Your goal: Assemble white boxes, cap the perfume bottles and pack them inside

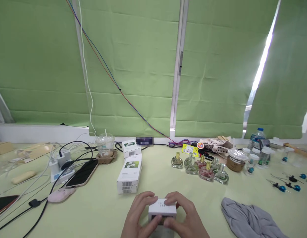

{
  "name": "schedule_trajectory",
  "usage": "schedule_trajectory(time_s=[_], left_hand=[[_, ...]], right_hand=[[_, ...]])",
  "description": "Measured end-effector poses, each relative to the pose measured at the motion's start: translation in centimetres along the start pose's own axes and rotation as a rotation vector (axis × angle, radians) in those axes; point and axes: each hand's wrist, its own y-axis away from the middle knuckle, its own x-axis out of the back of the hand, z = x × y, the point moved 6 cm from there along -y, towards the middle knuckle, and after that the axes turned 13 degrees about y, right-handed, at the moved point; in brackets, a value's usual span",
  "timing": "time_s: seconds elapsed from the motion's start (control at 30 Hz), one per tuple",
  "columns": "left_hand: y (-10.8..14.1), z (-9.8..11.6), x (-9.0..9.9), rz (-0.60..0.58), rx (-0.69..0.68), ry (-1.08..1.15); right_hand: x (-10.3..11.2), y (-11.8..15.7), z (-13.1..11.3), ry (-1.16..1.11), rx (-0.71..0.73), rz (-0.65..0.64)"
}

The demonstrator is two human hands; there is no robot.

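A small white box (162,208) with printing on its top stands upright at the bottom centre, between both hands. My left hand (141,216) is closed round its left side, with the thumb on the front. On the right side my right hand (184,215) grips it too, fingertips on the top and thumb at the front. A dark opening or band shows on the front face between the thumbs. Beyond the hands lie white boxes with a flower picture, a nearer one (130,173) and a farther one (131,148).
Glass bottles (206,172) with gold and clear caps stand right of centre. A grey cloth (251,218) lies at the lower right. Left are a phone (82,173), a plastic cup (105,145), a power strip (61,168) and cables. Farther right are lidded jars (252,163).
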Motion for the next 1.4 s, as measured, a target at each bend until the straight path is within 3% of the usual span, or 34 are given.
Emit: schedule_trajectory(time_s=[0.27, 0.43, 0.7, 0.87, 0.97, 1.07, 1.17, 1.4], left_hand=[[0.4, -0.4, 0.3, -0.093, 0.012, -0.056], [0.6, -1.1, 0.3, -0.212, 0.033, -0.12], [1.5, -2.2, 0.4, -0.215, 0.058, -0.125], [0.8, -0.7, 1.5, -0.308, -0.041, -0.272], [-0.7, 0.6, 3.2, -0.243, -0.083, -0.391], [-2.4, 1.6, 5.1, -0.117, -0.119, -0.482], [-3.9, 1.6, 6.1, -0.076, -0.131, -0.576], [-6.3, -0.7, 5.4, -0.042, -0.048, -0.86]], right_hand=[[-2.1, 2.8, 4.0, 0.198, 0.004, -0.172], [-2.3, 3.2, 4.1, 0.222, 0.017, -0.152], [-2.5, 3.4, 4.1, 0.215, 0.016, -0.094], [-3.1, 4.1, 5.1, 0.164, -0.028, -0.035], [-3.2, 3.8, 5.3, 0.2, -0.03, -0.05], [-3.0, 2.4, 5.2, 0.231, 0.018, -0.041], [-3.0, -0.2, 5.5, 0.224, 0.037, -0.04], [-4.7, -8.7, 8.4, 0.363, -0.109, -0.031]])
